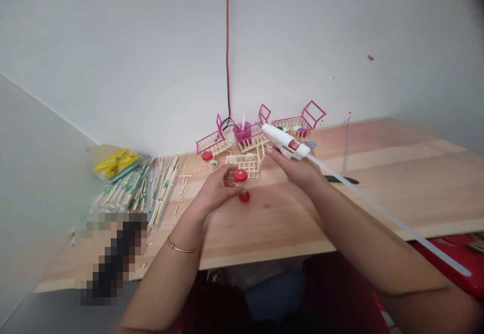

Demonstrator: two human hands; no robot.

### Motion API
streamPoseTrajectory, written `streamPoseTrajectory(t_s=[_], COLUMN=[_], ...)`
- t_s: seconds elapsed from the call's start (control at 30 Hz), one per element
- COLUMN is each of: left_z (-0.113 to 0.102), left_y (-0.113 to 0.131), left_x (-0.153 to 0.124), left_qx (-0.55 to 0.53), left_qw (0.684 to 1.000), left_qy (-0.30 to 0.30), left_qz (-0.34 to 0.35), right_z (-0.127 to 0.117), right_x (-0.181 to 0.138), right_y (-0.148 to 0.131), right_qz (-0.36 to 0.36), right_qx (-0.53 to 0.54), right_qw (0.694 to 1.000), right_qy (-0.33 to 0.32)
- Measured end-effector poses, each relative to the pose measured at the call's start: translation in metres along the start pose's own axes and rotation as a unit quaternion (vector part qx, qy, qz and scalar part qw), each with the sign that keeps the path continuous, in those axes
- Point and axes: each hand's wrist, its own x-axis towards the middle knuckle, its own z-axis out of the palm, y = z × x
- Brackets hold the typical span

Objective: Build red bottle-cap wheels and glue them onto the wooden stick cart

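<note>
My left hand (217,190) is closed at the fingertips on a red bottle cap (241,175). A second red cap (245,197) sits just below, by my thumb; whether the two are joined cannot be made out. My right hand (297,168) is wrapped around a white hot glue gun (283,140), its nozzle pointing up and left. A long translucent glue stick (393,219) sticks out of its back, over my forearm. Just beyond my left hand lies a small lattice frame of pale sticks (242,161).
Behind stand small stick baskets with pink rims, one at left (212,143), one at right (293,124), and a pink cup (242,131). Chopstick bundles (128,188), a yellow packet (116,165) and stick offcuts (182,188) lie left. A dark-bladed tool (342,179) lies right.
</note>
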Motion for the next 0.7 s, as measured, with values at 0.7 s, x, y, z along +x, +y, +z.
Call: streamPoseTrajectory(t_s=[0.7], left_z=[0.0086], left_y=[-0.0091], left_x=[0.0011], left_qx=[0.110], left_qw=[0.992], left_qy=[-0.065], left_qz=[0.021], right_z=[-0.0047], right_x=[0.0102], right_y=[0.0102], right_qz=[-0.072], right_qx=[-0.119], right_qw=[0.990], right_qy=[-0.019])
